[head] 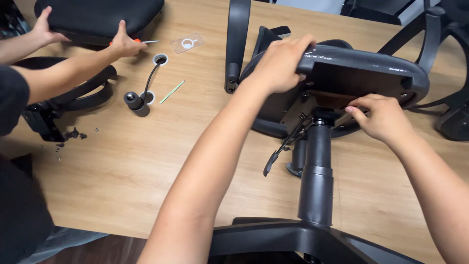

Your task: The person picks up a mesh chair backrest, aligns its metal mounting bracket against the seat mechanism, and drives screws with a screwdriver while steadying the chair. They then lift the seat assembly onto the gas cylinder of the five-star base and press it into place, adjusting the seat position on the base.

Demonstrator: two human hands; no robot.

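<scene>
A black office chair seat (371, 63) lies on its side on the wooden table (122, 171), its gas cylinder (317, 171) pointing toward me into the star base (293, 237). My left hand (281, 63) grips the top edge of the seat. My right hand (381, 117) pinches something small at the metal mechanism plate under the seat, beside the cylinder; what it pinches is hidden. A black adjustment lever (283, 146) hangs below the plate.
At the left, another person's hands (124, 44) press on a second black seat cushion (97, 14), one holding an orange-handled tool. A black armrest (73, 93), a cable grommet (160, 59), a black cap with cable (134, 100), a green stick (172, 92) and a clear plastic packet (187, 43) lie nearby.
</scene>
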